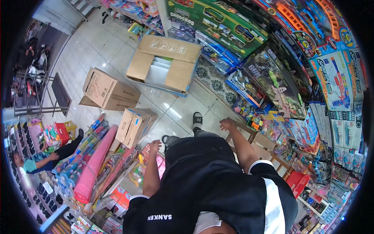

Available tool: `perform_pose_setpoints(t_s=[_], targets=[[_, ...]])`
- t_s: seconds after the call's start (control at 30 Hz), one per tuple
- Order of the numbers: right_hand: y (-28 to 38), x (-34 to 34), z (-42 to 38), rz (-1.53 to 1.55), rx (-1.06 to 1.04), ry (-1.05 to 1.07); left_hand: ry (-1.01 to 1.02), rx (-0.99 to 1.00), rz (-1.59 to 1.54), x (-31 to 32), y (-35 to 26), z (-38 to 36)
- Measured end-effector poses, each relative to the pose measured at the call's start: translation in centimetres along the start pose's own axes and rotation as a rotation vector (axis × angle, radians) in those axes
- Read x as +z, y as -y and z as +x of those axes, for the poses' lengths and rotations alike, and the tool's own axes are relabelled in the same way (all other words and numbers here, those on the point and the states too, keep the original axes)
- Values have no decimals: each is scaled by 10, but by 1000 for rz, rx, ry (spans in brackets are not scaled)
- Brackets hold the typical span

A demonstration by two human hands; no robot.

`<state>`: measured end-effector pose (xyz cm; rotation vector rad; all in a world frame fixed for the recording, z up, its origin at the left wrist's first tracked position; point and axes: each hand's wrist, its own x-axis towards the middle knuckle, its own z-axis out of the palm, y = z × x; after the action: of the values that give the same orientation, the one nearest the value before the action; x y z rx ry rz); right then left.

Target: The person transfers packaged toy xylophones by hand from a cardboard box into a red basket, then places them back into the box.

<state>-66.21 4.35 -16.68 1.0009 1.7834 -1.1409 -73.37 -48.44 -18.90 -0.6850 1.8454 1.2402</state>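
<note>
The left hand [154, 146] hangs free with fingers loosely curled, holding nothing, just above a pink boxed toy [159, 163] on the crowded floor display; the right hand [227, 124] rests spread and released on the top of a brown wooden stool [253, 136] beside shelves of colourful boxed toys [272, 78]; a large open brown cardboard carton [163, 64] lies well ahead on the pale tiled floor [101, 50]; a small yellow-and-blue cardboard box [130, 125] stands near the left hand

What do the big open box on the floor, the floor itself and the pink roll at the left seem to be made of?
The open box looks like brown corrugated cardboard: matte, with folded flaps and printed handling symbols. The floor seems to be glazed ceramic tile: pale squares with grout lines and glossy reflections. The pink roll may be foam or soft plastic matting; its surface is dull and a cord ties it, but the look leaves this open.
</note>
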Motion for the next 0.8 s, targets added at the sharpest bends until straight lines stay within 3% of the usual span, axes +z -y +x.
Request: perform_pose_setpoints(t_s=[0.33, 0.4, 0.43, 0.47, 0.5, 0.63, 0.73, 0.8], targets=[[44, -5, 20, 143, -18, -60, -121, 321, -11, -9, -134, 37], [62, 2, 24, 182, -33, -87, -146, 554, -126, -28, -159, 67], [72, 5, 26, 253, -69, -80, -131, 560, -117, -38, -176, 80], [83, 5, 30, 322, -108, -77, -247, 633, -97, -45, -199, 90], [95, 7, 34, 335, -103, -89, -363, 704, -77, -54, -220, 100], [159, 23, 34, 472, -241, -187, -436, 756, -103, -83, -304, 131], [228, 22, 17, 506, -238, -243, -507, 794, 118, -92, -370, 139], [263, 31, 10, 570, -365, -362, -482, 897, 270, -82, -410, 125]])
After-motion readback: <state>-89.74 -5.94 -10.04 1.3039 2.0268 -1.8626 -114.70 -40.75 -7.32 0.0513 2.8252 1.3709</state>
